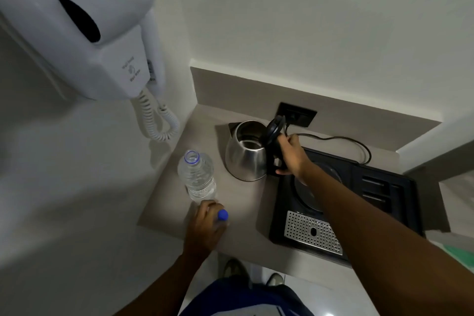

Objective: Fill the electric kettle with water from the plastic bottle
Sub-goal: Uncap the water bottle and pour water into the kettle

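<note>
Head view shows the stainless-steel electric kettle (246, 159) standing on the beige counter (246, 215), its black lid (275, 127) tipped open. The right hand (291, 155) is wrapped around the kettle's black handle. The clear plastic water bottle (197, 177) stands uncapped just left of the kettle; the left hand (206, 228) rests at its base, fingers curled, pinching the blue cap (223, 214). To pour well, I judge the bottle should be gripped mid-body, raised, and its mouth tilted over the kettle's opening while the handle stays steadied.
</note>
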`<action>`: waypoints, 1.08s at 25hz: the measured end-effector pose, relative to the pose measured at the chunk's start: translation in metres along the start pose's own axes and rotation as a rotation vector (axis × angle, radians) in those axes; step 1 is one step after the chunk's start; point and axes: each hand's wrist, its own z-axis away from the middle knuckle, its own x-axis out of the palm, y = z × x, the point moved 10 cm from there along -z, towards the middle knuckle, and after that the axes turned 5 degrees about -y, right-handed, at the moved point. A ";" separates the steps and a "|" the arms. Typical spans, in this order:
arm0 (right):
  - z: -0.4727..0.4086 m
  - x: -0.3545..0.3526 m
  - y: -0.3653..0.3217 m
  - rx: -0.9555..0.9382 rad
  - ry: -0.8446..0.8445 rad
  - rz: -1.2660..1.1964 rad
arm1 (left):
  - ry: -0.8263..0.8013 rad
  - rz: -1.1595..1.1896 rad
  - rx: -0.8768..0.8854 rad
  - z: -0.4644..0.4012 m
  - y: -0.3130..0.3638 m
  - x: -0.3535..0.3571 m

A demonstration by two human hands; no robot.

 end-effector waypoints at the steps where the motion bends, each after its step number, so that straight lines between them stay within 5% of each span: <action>1: -0.001 -0.001 0.001 0.000 0.003 -0.002 | 0.131 0.086 -0.125 0.001 -0.012 -0.018; 4: -0.001 -0.001 0.001 -0.014 0.007 -0.003 | 0.422 0.336 -0.401 -0.007 -0.045 -0.058; 8: 0.001 -0.002 -0.002 -0.026 0.018 -0.011 | 0.180 0.561 -0.372 -0.062 -0.038 -0.050; 16: 0.005 -0.001 -0.003 -0.025 0.011 -0.018 | 0.245 0.408 -0.303 -0.064 -0.031 -0.067; 27: 0.002 -0.001 -0.001 -0.022 -0.023 -0.050 | -0.069 0.019 -0.181 -0.098 0.039 -0.097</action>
